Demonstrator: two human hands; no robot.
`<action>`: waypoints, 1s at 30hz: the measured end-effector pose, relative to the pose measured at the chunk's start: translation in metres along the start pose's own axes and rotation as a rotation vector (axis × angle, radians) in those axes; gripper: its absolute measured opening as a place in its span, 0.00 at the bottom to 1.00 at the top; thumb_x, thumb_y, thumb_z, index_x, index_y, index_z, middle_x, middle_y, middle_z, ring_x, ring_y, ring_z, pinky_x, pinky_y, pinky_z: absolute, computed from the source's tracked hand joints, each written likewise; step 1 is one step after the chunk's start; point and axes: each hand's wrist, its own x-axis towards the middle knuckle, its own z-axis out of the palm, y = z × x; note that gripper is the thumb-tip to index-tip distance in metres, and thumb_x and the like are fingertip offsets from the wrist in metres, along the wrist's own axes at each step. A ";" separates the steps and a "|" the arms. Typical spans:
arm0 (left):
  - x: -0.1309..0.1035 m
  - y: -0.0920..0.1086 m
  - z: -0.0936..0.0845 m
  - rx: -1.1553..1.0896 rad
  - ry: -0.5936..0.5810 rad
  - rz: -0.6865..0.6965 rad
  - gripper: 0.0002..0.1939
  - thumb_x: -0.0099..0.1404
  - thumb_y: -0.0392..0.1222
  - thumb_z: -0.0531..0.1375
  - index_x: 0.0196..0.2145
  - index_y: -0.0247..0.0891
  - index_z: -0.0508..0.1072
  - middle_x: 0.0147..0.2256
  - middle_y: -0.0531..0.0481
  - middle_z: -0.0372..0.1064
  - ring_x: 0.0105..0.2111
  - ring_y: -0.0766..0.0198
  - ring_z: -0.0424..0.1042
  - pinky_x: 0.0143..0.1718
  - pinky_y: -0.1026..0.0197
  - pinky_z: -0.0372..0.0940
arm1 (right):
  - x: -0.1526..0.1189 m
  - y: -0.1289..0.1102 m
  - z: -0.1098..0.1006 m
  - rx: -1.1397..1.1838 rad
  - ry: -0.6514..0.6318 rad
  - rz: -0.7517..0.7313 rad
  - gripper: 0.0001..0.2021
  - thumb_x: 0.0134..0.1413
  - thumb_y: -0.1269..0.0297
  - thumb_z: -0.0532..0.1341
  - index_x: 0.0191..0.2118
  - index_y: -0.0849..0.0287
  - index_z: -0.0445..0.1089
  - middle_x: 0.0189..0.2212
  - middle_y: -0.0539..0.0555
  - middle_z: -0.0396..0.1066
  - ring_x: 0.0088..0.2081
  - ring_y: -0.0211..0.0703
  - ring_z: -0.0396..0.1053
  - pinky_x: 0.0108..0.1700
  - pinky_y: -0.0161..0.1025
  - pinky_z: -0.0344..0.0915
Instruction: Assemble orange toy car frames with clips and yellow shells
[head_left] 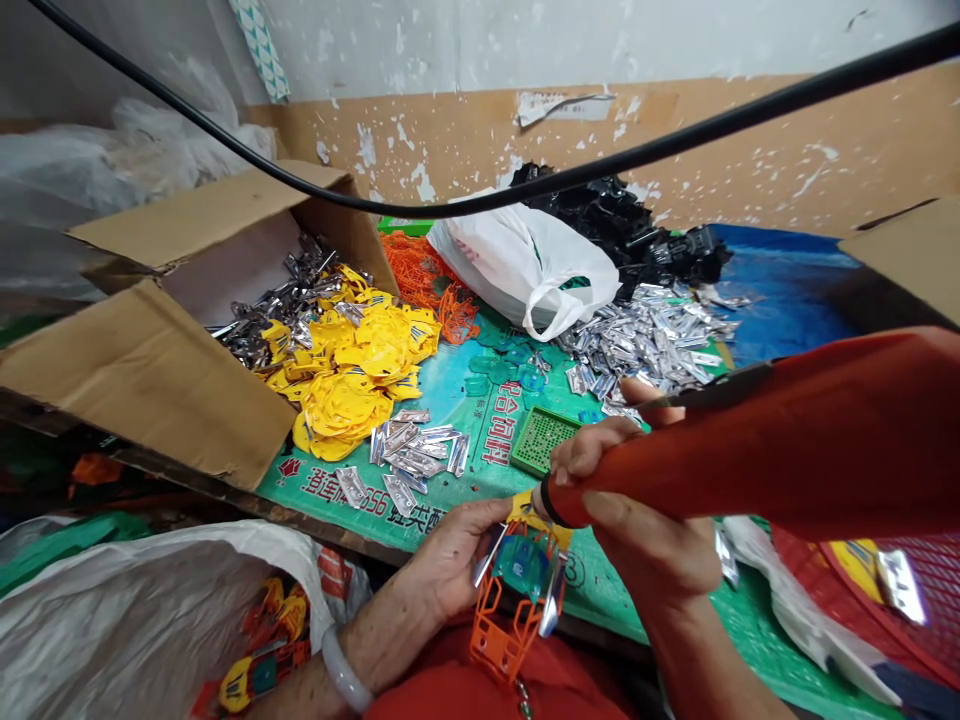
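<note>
One green tabletop (491,482), patchy wall (450,60)

On the green sheet-covered surface (454,378), flat yellow plastic parts (360,350) lie at the mouth of an open brown cardboard box (150,375) at left. A crumpled white plastic bag (510,258) sits behind a green rectangular plastic basket (544,440), flat silver strips (645,335) to the bag's right. In front, an orange openwork plastic frame (501,640) is in the left hand (456,560).

smooth plastic frame (496,650), matt tool (765,450), shiny metallic strips (417,460), cardboard box (150,385).
</note>
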 end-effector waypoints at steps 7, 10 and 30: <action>0.001 -0.002 -0.006 0.091 0.037 0.087 0.06 0.49 0.33 0.66 0.23 0.33 0.71 0.20 0.53 0.68 0.20 0.70 0.65 0.25 0.65 0.61 | 0.000 0.000 -0.001 -0.008 -0.013 0.001 0.29 0.44 0.63 0.69 0.54 0.46 0.60 0.26 0.47 0.68 0.28 0.43 0.66 0.32 0.45 0.66; 0.001 -0.004 -0.011 0.152 0.072 0.155 0.09 0.47 0.37 0.68 0.23 0.31 0.72 0.20 0.52 0.68 0.19 0.69 0.65 0.24 0.65 0.61 | 0.000 0.001 -0.002 -0.009 -0.017 0.012 0.30 0.45 0.64 0.68 0.54 0.45 0.59 0.26 0.46 0.67 0.28 0.42 0.66 0.33 0.45 0.66; -0.004 -0.006 -0.011 0.312 0.120 0.237 0.15 0.46 0.45 0.70 0.26 0.31 0.75 0.19 0.54 0.66 0.20 0.68 0.67 0.24 0.65 0.62 | -0.003 0.005 -0.002 -0.028 0.007 0.024 0.31 0.45 0.64 0.68 0.55 0.46 0.58 0.27 0.47 0.66 0.28 0.42 0.66 0.33 0.45 0.66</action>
